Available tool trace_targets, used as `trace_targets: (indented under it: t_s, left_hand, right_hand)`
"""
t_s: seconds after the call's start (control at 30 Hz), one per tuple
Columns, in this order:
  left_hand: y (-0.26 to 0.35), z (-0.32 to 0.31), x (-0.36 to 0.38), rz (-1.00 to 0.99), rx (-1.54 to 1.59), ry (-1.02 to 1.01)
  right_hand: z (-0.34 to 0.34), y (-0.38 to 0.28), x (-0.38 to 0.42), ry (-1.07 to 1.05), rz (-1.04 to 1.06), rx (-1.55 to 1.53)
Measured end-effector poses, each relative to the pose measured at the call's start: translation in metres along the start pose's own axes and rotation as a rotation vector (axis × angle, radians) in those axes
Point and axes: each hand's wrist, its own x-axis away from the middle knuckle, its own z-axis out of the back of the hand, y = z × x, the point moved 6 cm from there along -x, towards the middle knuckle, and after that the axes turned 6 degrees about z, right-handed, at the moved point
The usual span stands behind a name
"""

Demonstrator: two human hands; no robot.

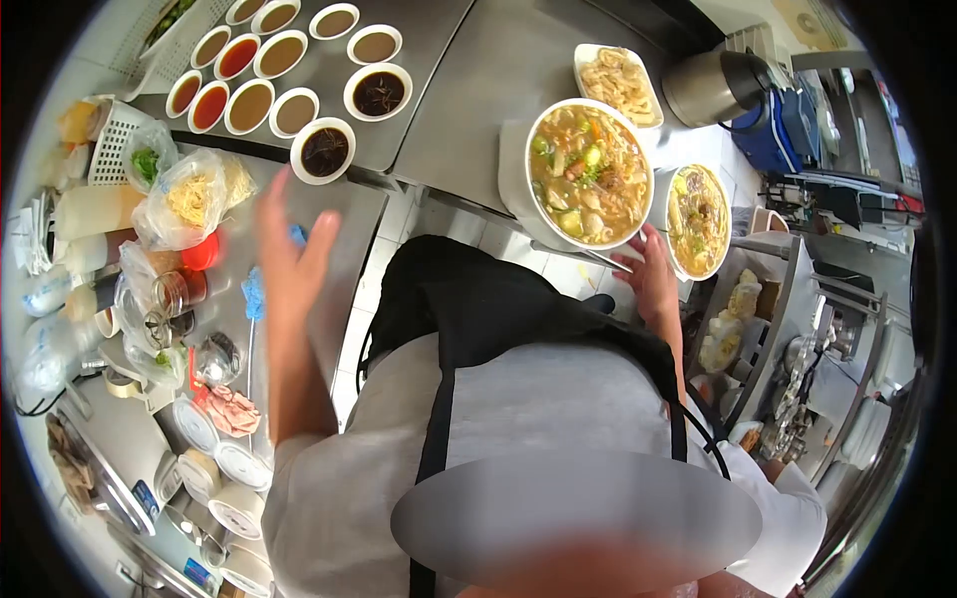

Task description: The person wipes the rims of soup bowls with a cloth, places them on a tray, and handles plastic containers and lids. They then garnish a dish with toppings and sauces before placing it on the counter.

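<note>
My left hand [297,234] is raised over the left counter, blurred, with its thumb apart from the fingers and nothing seen in it. Just beyond its fingertips is a white cup of dark sauce [325,150]. My right hand [650,269] is at the near side of a large white bowl of noodle soup [590,174], fingers spread, fingertips near the bowl's lower edge; whether they touch it is unclear. Right of that bowl stands a second noodle bowl [698,221]. Behind them is a white tray of pale strips [618,86].
Several cups of brown and red sauce [281,54] stand at the back left. A steel jug [716,88] is at the back right. Bagged noodles [191,202], a blue-headed brush [253,294] and lidded tubs [236,510] line the left counter. Shelving [788,319] is on the right.
</note>
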Motion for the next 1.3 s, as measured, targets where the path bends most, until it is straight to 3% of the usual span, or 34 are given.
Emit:
trace_targets:
  t_s: [0.07,0.2,0.3,0.4,0.57,0.93,1.17,1.3]
  left_hand:
    - [0.004,-0.08,-0.029,-0.007,0.779,-0.219]
    - [0.038,-0.213,-0.061,0.037,0.835,-0.411]
    - [0.055,-0.241,-0.064,0.09,1.039,-0.538]
    - [0.079,-0.247,-0.05,0.11,1.249,-0.55]
    - [0.076,-0.255,-0.05,0.031,1.2,-0.477]
    - [0.099,-0.222,-0.081,0.071,1.231,-0.479]
    - [0.091,-0.191,-0.115,0.082,1.186,-0.335]
    - [0.075,-0.187,-0.139,0.09,1.182,-0.299]
  right_hand:
    - [0.001,0.009,-0.016,0.046,0.121,-0.155]
    - [-0.012,-0.001,-0.032,0.049,0.19,-0.363]
    - [-0.015,0.001,-0.044,-0.018,0.167,-0.549]
    - [-0.021,0.0,-0.05,-0.104,0.147,-0.669]
    - [-0.024,-0.006,-0.054,-0.119,0.133,-0.663]
    - [-0.045,-0.058,-0.051,-0.13,0.084,-0.514]
    - [-0.087,-0.093,-0.078,-0.214,0.13,-0.449]
    - [-0.113,-0.097,-0.103,-0.155,0.103,-0.453]
